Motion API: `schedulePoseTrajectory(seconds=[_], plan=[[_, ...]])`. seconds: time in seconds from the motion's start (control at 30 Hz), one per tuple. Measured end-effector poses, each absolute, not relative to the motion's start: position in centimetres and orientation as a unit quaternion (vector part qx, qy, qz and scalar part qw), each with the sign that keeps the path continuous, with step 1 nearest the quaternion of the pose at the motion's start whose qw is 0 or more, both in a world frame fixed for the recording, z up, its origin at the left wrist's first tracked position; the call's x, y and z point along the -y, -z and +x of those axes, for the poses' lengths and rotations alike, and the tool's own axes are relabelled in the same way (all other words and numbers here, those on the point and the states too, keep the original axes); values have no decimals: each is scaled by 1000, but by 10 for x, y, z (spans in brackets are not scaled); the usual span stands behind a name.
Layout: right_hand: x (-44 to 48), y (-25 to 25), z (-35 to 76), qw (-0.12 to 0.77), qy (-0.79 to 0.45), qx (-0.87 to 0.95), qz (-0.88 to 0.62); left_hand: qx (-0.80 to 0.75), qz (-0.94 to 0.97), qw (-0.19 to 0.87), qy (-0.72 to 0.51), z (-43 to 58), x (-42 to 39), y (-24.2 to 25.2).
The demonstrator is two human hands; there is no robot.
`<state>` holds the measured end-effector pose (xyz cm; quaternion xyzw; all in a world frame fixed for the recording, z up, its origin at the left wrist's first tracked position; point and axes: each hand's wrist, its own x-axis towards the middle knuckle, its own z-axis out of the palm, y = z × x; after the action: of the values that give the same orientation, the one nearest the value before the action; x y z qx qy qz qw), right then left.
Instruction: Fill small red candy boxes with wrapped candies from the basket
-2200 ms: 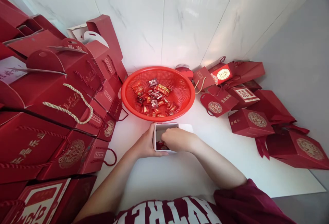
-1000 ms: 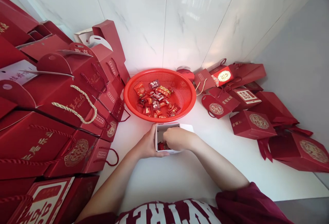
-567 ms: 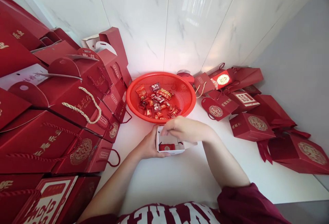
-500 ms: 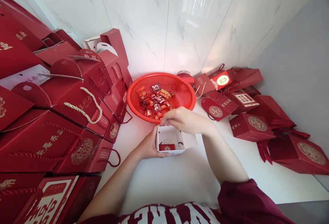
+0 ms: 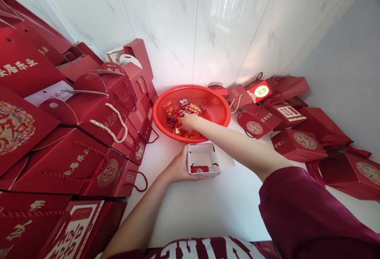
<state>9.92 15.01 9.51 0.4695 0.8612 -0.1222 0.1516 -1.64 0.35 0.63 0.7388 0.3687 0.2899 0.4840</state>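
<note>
Leaving the box point(image 5: 204, 157), your right hand point(image 5: 189, 121) now lies among the sweets point(image 5: 173, 112) in the basket point(image 5: 221, 110); whether it grips one, I cannot tell. Your left hand point(image 5: 179, 168) clasps the box on the bench point(image 5: 208, 211), one sweet point(image 5: 199, 169) inside so far.

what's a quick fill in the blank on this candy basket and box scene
1. The right hand reaches into the round red plastic mesh basket, which holds wrapped ____.
2. The left hand grips the small white open cardboard box on its ____ side.
3. In the box lies one ____ wrapped candy.
Missing words: candies; left; red.
</note>
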Motion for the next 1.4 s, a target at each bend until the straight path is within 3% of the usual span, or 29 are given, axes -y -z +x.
schedulePoseTrajectory(seconds=[0.27, 0.43, 0.6, 0.73, 0.83, 1.0, 1.27, 1.4], plan=[[-144, -88, 100, 204, 131, -857, 455, -364, 728, 498, -300, -15, -2, -8], [-140, -102, 124, 130, 152, -867, 456, -360, 732, 496, -299, -17, -2, -8], [-109, -114, 177, -41, 182, -869, 458, -362, 725, 505, -296, -17, -3, -7], [-81, -104, 215, -381, 392, -705, 452, -361, 723, 513, -291, -16, -3, -10], [-67, -99, 230, -511, 535, -534, 410, -362, 731, 501, -290, -16, -3, -11], [-55, -113, 244, -515, 613, -417, 430, -358, 722, 515, -293, -16, -3, -11], [-52, -117, 244, -542, 641, -409, 358, -354, 721, 523, -284, -16, -3, -14], [-49, -105, 228, -507, 661, -448, 325, -362, 729, 503, -290, -16, -4, -13]])
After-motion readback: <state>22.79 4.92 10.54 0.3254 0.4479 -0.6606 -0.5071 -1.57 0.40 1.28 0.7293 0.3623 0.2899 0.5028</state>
